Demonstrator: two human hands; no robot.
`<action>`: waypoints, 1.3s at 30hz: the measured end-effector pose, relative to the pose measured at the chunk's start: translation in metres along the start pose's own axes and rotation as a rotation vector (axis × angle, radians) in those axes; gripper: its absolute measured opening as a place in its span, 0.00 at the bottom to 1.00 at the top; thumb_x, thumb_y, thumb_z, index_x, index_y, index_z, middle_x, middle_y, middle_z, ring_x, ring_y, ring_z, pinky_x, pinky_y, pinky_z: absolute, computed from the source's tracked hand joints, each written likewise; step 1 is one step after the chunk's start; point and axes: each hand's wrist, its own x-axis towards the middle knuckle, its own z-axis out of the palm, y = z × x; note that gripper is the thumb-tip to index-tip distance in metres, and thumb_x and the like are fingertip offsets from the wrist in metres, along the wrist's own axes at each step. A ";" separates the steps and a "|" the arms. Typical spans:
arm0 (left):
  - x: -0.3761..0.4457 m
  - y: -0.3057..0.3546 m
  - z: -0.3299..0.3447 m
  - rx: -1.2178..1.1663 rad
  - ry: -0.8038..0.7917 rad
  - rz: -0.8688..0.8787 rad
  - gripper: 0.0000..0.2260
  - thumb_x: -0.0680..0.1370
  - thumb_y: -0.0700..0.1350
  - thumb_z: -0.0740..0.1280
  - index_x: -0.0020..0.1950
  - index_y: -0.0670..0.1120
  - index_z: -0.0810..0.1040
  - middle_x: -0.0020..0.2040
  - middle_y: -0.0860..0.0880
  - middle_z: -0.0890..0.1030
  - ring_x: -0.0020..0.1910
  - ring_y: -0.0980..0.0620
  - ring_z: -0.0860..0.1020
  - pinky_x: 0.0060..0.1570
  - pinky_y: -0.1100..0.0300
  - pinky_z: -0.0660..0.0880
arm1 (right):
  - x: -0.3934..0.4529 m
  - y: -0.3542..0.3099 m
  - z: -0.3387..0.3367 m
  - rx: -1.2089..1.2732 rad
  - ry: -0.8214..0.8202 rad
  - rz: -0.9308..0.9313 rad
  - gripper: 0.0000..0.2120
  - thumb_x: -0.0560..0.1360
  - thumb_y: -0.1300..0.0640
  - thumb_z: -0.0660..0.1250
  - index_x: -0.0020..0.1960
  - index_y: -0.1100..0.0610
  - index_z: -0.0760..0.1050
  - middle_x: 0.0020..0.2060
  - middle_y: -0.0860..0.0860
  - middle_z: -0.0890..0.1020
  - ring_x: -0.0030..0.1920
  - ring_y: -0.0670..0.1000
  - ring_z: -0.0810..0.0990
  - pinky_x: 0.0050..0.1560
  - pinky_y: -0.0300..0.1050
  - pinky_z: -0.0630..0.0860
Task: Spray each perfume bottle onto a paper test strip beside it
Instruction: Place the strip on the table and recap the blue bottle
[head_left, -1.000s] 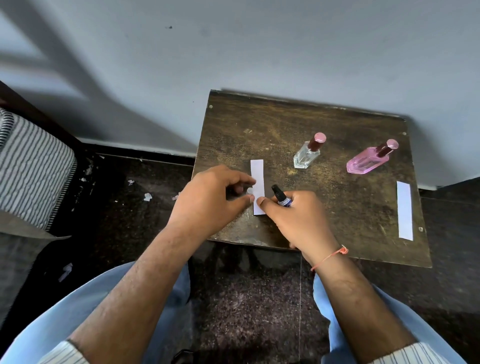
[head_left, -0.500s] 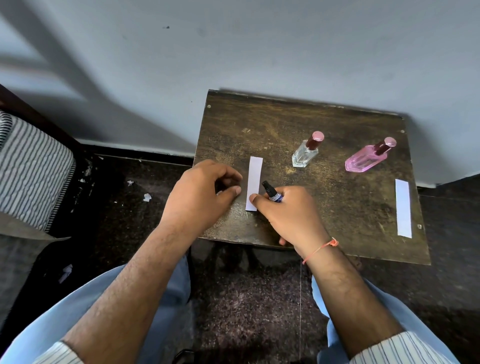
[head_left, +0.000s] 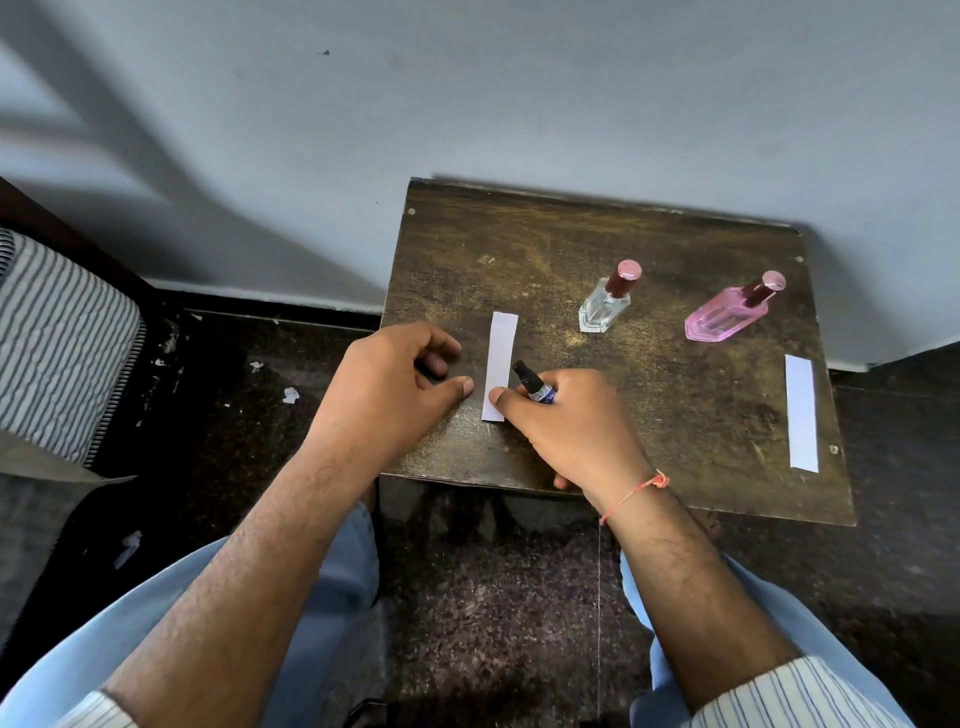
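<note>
Brown scratched wood is making up the small worktop (head_left: 675, 415), and its far edge is sitting against a pale wall. The right hand (head_left: 576, 426) is closing its grip around a tiny dark spray bottle with a blue label (head_left: 532, 383), its black top leaning toward a white paper strip (head_left: 500, 365). That strip is lying flat near the worktop's left front corner, and the right thumb is touching its lower end. The left hand (head_left: 395, 384) is resting just left of the strip with its fingers curled loosely and holding nothing.

Further back, a clear glass bottle with a dark red cap (head_left: 608, 299) is standing near the middle. A pink glass bottle with a pink cap (head_left: 730, 312) is standing off to the right. A second white paper strip (head_left: 802, 413) is lying along the right edge. Bare wood is showing between the bottles and the hands.
</note>
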 end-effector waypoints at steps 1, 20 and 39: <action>0.000 0.001 -0.001 0.009 -0.009 0.001 0.11 0.74 0.49 0.82 0.53 0.55 0.85 0.43 0.56 0.84 0.35 0.65 0.79 0.37 0.77 0.72 | 0.000 0.000 0.000 -0.004 -0.004 -0.002 0.19 0.77 0.42 0.74 0.39 0.57 0.82 0.17 0.42 0.70 0.17 0.46 0.73 0.18 0.38 0.69; 0.002 0.002 -0.008 -0.400 -0.028 -0.098 0.14 0.80 0.39 0.77 0.59 0.57 0.83 0.53 0.55 0.90 0.51 0.49 0.88 0.59 0.51 0.85 | 0.003 -0.004 -0.001 -0.066 0.002 -0.021 0.17 0.76 0.39 0.76 0.42 0.53 0.83 0.25 0.45 0.77 0.27 0.51 0.80 0.20 0.44 0.75; -0.007 0.036 0.003 -0.840 -0.299 -0.083 0.25 0.81 0.32 0.72 0.75 0.47 0.75 0.63 0.46 0.88 0.58 0.49 0.87 0.56 0.58 0.84 | -0.014 0.022 -0.020 0.324 0.052 -0.501 0.17 0.76 0.58 0.81 0.63 0.49 0.84 0.59 0.40 0.87 0.62 0.42 0.85 0.63 0.37 0.77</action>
